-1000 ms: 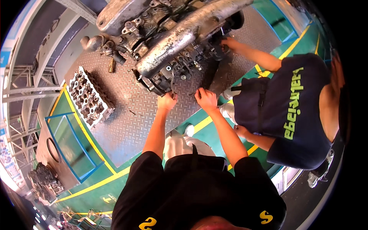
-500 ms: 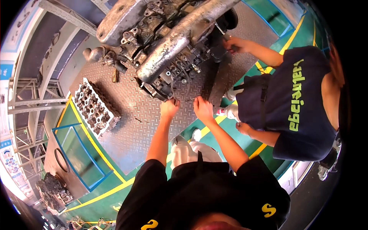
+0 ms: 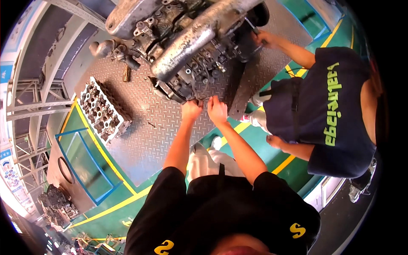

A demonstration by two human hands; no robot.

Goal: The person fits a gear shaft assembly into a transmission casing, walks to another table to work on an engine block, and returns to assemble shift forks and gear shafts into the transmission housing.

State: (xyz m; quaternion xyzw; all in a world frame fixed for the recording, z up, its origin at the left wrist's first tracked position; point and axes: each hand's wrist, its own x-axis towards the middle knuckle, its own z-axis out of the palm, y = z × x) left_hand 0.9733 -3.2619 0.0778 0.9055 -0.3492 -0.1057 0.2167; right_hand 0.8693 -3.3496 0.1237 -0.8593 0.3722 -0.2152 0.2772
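Observation:
A large, grimy engine (image 3: 187, 55) with a long silvery cover stands on the metal plate in front of me. My left hand (image 3: 192, 109) is closed at the engine's near lower edge, and its fingers hide what they grip. Just beside it, my right hand (image 3: 217, 111) is closed in a pinch. A thin cable (image 3: 207, 88) loops down from the engine's side and reaches the fingertips of my right hand. The cable's end is too small to make out.
A co-worker's hand (image 3: 264, 39) touches the engine's right end. A cylinder head (image 3: 102, 111) lies on the tread plate (image 3: 155, 140) at left. Metal shelving (image 3: 38, 108) lines the left side. Another engine part (image 3: 57, 206) sits at lower left.
Both my hands have moved slightly farther away, and my right hand has come closer to my left. The co-worker's upper hand has shifted slightly up and to the right.

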